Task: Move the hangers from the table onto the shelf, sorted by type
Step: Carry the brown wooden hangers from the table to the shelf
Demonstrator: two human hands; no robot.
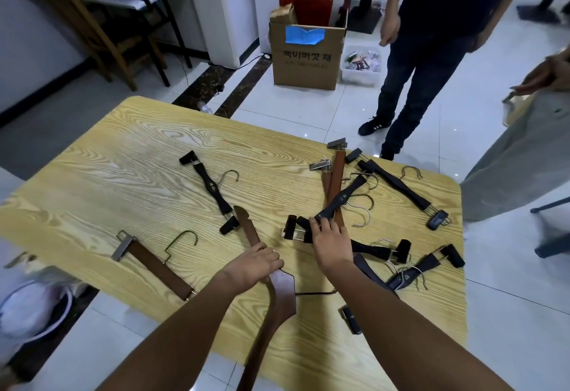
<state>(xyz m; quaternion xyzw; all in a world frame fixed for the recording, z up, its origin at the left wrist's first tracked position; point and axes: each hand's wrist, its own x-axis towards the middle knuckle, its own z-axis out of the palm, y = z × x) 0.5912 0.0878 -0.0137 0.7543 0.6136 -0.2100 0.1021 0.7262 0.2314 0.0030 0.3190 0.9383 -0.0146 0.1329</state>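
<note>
Two hands among hangers on the table [123,175].
Left hand [256,262] grips brown hanger [282,295] at six o'clock; right hand [331,244], fingers straight, touches black clip hanger [342,198] at three.

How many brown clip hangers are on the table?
3 brown clip hangers: one front-left on the table, two side by side beyond the right hand. More may hide beneath others.
</note>
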